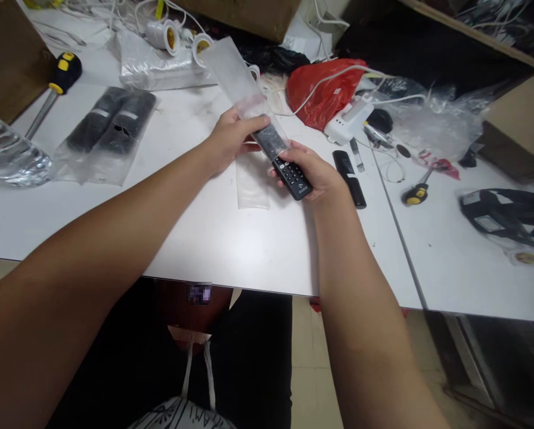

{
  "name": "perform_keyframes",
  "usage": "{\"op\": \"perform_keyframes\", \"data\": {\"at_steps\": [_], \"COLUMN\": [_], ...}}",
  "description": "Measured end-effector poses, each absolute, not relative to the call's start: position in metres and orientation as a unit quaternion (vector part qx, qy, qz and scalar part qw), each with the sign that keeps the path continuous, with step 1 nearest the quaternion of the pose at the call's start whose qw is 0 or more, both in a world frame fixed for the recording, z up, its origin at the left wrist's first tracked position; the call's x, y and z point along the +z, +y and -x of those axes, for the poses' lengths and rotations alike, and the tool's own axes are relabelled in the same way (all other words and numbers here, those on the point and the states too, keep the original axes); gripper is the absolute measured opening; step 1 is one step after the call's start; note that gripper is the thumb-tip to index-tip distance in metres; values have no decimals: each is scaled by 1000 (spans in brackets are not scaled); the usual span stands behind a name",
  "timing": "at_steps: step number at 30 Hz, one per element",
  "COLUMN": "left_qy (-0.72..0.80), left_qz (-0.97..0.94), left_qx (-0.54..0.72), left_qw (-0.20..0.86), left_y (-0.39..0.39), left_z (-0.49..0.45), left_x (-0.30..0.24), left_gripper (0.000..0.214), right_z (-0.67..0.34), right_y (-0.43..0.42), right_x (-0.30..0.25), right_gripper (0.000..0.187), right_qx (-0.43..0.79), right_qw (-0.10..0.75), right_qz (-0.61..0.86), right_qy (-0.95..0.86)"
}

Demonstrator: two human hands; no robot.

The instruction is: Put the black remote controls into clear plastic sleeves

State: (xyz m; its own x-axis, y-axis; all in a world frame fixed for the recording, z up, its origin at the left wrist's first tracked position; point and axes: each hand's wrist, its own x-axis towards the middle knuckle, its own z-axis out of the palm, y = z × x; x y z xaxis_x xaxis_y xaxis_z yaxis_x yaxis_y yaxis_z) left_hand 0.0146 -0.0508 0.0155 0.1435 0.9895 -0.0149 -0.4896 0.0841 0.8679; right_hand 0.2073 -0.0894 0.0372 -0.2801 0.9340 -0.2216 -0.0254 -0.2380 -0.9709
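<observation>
My right hand [314,174] grips the lower end of a black remote control [289,170] above the white table [231,238]. The remote's upper end sits inside the mouth of a long clear plastic sleeve [238,77] that sticks up and away from me. My left hand [229,140] pinches the open end of that sleeve around the remote. Another empty clear sleeve [251,185] lies flat on the table just under my hands. A second black remote [348,177] lies on the table right of my right hand.
Bagged black remotes [110,128] lie at the left, with a yellow-handled screwdriver [55,86] and a water bottle [8,158]. A red bag [325,89], white charger [350,119], small screwdriver [416,190], black straps [508,217] and cardboard boxes [521,128] crowd the right and back.
</observation>
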Motion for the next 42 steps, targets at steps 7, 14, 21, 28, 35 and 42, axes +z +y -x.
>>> {"op": "perform_keyframes", "data": {"at_steps": [7, 14, 21, 28, 35, 42], "left_qy": [316, 314, 329, 313, 304, 323], "left_qz": [-350, -346, -346, -387, -378, -377], "left_qx": [605, 595, 583, 584, 587, 581], "left_qw": [641, 654, 658, 641, 648, 645], "left_y": [-41, -43, -44, -42, -41, -40], "left_z": [-14, -13, -13, -11, -11, -10], "left_x": [8, 12, 12, 10, 10, 11], "left_gripper": [37, 24, 17, 16, 22, 17], "right_z": [-215, -218, -216, -217, -221, -215], "right_y": [-87, -85, -81, -83, -80, -80], "right_x": [42, 46, 39, 43, 40, 38], "right_gripper": [38, 43, 37, 48, 53, 45], "right_qx": [703, 759, 708, 710, 751, 715], "right_qw": [377, 362, 372, 382, 364, 403], "right_qz": [420, 379, 444, 401, 364, 410], "right_qy": [-433, -385, -403, -436, -414, -398]}}
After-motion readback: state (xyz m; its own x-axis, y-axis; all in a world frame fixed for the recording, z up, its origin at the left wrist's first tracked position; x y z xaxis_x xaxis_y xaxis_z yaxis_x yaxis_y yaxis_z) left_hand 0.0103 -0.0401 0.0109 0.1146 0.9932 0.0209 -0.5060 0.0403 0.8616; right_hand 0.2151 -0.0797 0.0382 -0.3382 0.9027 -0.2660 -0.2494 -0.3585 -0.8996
